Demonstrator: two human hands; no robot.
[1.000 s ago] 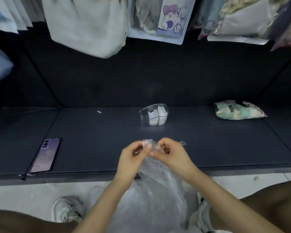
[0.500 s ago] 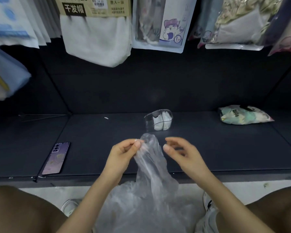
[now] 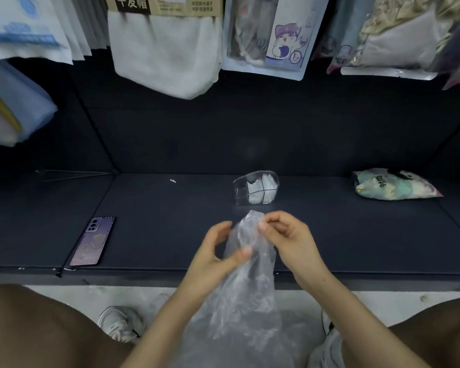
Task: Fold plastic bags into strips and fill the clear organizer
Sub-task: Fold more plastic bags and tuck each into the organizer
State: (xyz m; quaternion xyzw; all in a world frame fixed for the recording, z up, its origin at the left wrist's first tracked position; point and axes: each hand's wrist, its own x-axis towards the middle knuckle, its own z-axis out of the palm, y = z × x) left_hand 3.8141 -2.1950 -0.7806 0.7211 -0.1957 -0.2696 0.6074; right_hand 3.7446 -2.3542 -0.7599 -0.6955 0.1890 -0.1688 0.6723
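Bag: thin clear crumpled plastic bag (image 3: 250,264), hanging between both hands above the dark shelf (image 3: 170,235).
Right hand (image 3: 287,240): thumb and forefinger pinch its top, apparently keeping it taut.
Left hand (image 3: 213,258): thumb and curled fingers clasp it lower, apparently gathering it.
Organizer: small clear divided plastic organizer (image 3: 256,187), just beyond the hands; white folded pieces at right, left end apparently unfilled.

organizer (image 3: 256,187) behind bag (image 3: 247,282), phone (image 3: 92,241) left

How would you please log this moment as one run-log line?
left hand: holds plastic bag | right hand: pinches its top | clear organizer: partly filled
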